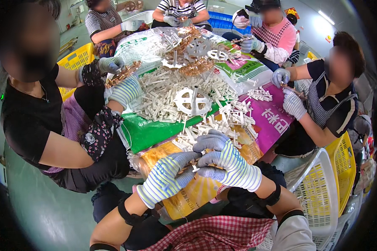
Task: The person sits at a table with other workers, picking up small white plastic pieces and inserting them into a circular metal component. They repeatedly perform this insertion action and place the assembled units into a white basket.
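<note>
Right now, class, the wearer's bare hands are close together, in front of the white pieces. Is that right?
"Bare" is wrong: the head view shows striped gloves on the left hand and right hand. They are indeed close together, in front of the white pieces.

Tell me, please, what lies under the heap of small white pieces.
Green sheeting, purple sheeting and yellow sheeting show at the edges of the heap. What lies beneath its middle is covered, so I cannot tell.
</note>
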Motion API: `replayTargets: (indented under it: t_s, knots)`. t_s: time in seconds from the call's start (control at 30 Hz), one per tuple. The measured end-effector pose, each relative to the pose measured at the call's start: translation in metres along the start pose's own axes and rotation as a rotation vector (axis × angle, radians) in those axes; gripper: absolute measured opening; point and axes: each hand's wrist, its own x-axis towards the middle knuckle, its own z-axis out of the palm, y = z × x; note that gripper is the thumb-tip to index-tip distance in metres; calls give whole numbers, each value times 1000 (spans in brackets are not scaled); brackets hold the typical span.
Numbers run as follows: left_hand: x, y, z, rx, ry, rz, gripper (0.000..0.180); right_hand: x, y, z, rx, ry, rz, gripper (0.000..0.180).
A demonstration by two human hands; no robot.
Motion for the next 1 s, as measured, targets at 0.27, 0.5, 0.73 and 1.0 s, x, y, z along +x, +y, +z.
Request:
replayTargets:
  t_s: [0.27, 0.5, 0.73, 1.0]
  knots:
    - [1, 5, 5, 119, 77, 15, 48, 3, 1, -8, -12, -21, -43, 22]
    - [5, 6, 3, 116, 96, 40, 44, 3, -1, -9, -116, 6, -73, 24]
    - [5, -3, 4, 23, 94, 33, 45, 2, 4, -5, -111, 27, -69, 24]
    - [7, 11, -19, 94, 127, -414, 33, -10, 45, -32, 143, 213, 327, 16]
